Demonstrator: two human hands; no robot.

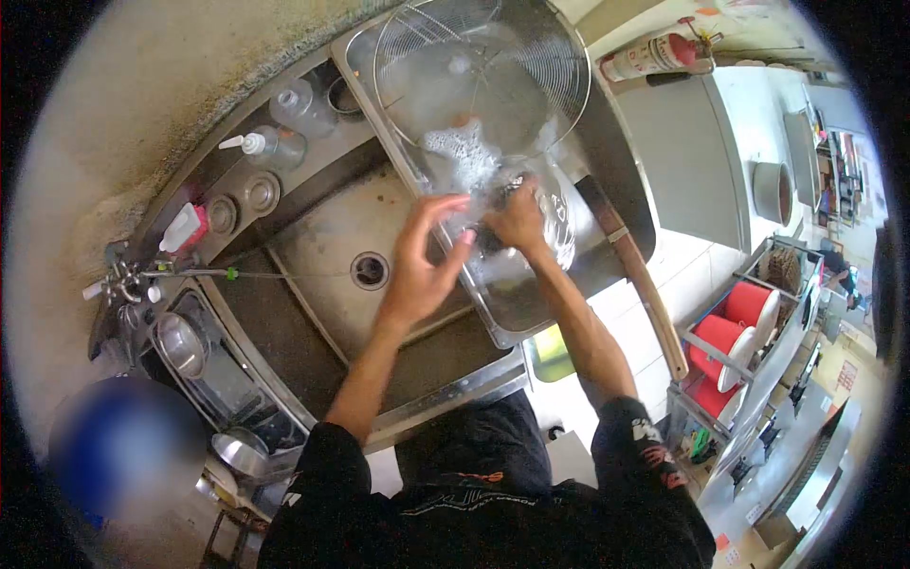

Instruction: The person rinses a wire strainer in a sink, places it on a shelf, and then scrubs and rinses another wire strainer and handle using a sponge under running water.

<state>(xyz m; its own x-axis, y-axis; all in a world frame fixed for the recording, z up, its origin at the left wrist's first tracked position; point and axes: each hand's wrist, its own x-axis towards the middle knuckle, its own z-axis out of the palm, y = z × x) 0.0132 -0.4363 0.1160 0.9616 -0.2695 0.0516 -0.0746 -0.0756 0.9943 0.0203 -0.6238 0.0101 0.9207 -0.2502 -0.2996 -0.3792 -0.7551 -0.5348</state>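
My left hand [427,254] hangs at the near left rim of a large metal tub [493,327], fingers apart with nothing visible in them. Lower in the tub, my right hand [518,220] is closed, its fingers pressed round something dark that I cannot make out. Under and beside it a shiny, rippled surface [561,228] shows in the cloudy water. White suds [466,156] float just beyond my hands. A big round wire strainer [578,112] lies across the far half of the tub. Along the right side rests a tool with a long wooden handle [649,303].
A sink basin with a drain [370,271] lies left, its tap [125,280] farther left. A pump bottle [270,147] and a pink-and-white brush [185,228] stand on the ledge. Metal bowls [180,344] sit at lower left. Red containers [722,346] fill a rack at right.
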